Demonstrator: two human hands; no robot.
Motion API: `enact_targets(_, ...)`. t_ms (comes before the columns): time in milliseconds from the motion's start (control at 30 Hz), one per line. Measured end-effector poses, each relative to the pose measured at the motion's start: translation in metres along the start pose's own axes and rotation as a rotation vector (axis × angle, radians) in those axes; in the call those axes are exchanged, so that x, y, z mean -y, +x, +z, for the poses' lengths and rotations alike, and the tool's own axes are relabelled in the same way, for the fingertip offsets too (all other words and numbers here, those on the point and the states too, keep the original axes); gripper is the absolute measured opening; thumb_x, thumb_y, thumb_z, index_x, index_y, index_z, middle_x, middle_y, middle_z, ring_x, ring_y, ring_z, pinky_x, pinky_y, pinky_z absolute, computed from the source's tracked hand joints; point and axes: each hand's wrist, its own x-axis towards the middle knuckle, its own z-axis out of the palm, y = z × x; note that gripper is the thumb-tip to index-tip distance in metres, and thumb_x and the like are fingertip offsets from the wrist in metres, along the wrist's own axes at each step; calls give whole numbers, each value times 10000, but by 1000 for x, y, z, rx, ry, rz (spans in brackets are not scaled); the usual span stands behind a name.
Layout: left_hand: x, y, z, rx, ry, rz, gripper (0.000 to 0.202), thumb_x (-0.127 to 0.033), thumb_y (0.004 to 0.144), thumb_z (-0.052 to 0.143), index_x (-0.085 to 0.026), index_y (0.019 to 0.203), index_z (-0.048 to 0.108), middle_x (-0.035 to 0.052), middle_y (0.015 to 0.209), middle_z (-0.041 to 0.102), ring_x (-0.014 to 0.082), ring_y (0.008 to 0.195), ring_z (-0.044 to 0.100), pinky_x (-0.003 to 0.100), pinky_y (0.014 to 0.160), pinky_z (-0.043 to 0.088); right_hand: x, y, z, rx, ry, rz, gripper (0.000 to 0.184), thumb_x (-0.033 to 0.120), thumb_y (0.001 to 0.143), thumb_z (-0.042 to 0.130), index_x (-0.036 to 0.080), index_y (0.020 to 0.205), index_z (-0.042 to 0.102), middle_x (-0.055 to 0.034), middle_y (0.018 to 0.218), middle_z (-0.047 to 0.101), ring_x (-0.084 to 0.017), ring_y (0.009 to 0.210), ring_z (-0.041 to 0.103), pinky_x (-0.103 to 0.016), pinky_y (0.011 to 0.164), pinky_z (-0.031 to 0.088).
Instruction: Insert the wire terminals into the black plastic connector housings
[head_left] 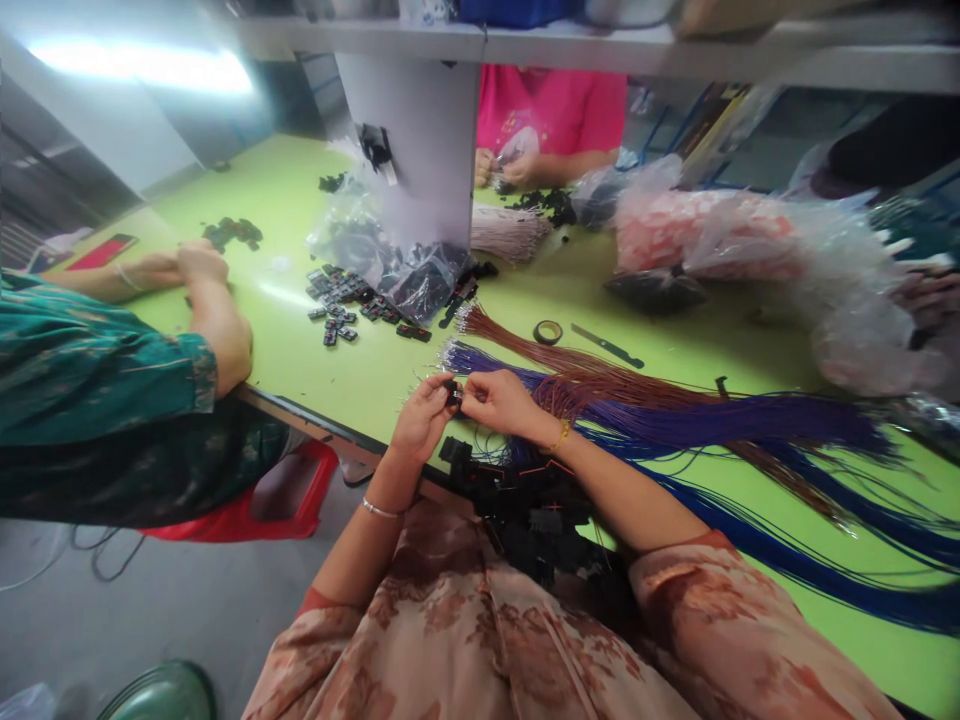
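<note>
Near the table's front edge, my left hand (421,415) pinches a small black plastic part (452,392) between thumb and fingers. My right hand (501,402) meets it from the right, fingers closed at the part; whatever it grips there is too small to make out. Just behind and to the right of my hands lie bundles of purple wires (630,405) and brown wires (517,345), with silvery tips at their left ends. Blue wires (735,520) stretch to the right under my forearm. A heap of black plastic parts (544,510) sits close to my body, below my wrists.
Small black blocks (337,300) lie beside a clear bag (427,275) behind my hands. A black tape roll (547,332) and a flat blade (607,345) rest beyond the wires. A co-worker's arms (214,300) are at left; another person in pink (551,115) sits opposite.
</note>
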Motion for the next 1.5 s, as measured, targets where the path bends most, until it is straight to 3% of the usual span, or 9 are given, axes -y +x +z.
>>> enact_targets(167,7,-2,2,-68,55,40,325,-189,653,815,-165,951,685,7,810,656,78,725,594,189,686,471,-5,-1,6,38,83,0,249,312,798,504,175,589,494,34,531,464,-84,511,341,-239,531,223)
enact_targets(367,15,0,2,-168,40,81,313,-211,642,817,-168,914,668,3,803,663,79,717,603,196,677,473,-4,-4,6,58,-142,-138,210,242,869,461,166,697,556,-34,671,590,-122,591,420,-256,584,249)
enact_targets(533,15,3,2,-220,49,110,324,-217,629,817,-163,913,671,7,780,666,83,709,608,201,676,477,-7,-1,3,98,-147,-152,167,218,858,481,162,742,586,-36,686,615,-126,594,445,-248,589,263)
enact_targets(767,21,0,3,-233,154,174,383,-254,602,835,-153,922,651,16,800,672,94,726,614,209,680,477,-1,-4,12,100,-253,-92,220,264,892,476,155,743,596,-49,681,624,-136,594,449,-271,580,233)
enact_targets(867,21,0,2,-224,199,174,370,-264,626,819,-147,930,642,18,807,661,94,711,604,211,656,475,-3,0,3,115,-234,-71,254,268,915,453,159,747,611,-42,698,636,-134,606,465,-267,586,248)
enact_targets(967,18,-2,2,-215,194,145,353,-264,651,799,-151,947,642,20,832,659,92,711,600,209,639,475,-18,13,-16,39,-200,14,301,284,955,397,160,827,640,-54,808,671,-140,700,530,-252,636,310)
enact_targets(1033,16,-3,3,-214,180,132,343,-256,655,794,-154,946,645,23,849,662,95,728,605,207,635,474,-32,23,-26,-2,-314,120,220,289,917,475,164,900,656,-78,906,683,-166,788,562,-260,665,330)
enact_targets(1167,11,-4,10,-190,184,125,308,-235,667,782,-162,936,651,16,840,655,96,729,598,207,636,470,-51,33,-30,126,-489,206,166,258,870,538,167,917,669,-111,985,687,-208,864,594,-280,677,347)
enact_targets(1500,9,15,16,-180,117,52,320,-229,635,793,-159,914,653,4,803,645,83,689,574,215,642,466,-46,33,-31,60,-508,235,205,232,896,444,135,952,616,-142,892,690,-214,737,590,-289,643,332)
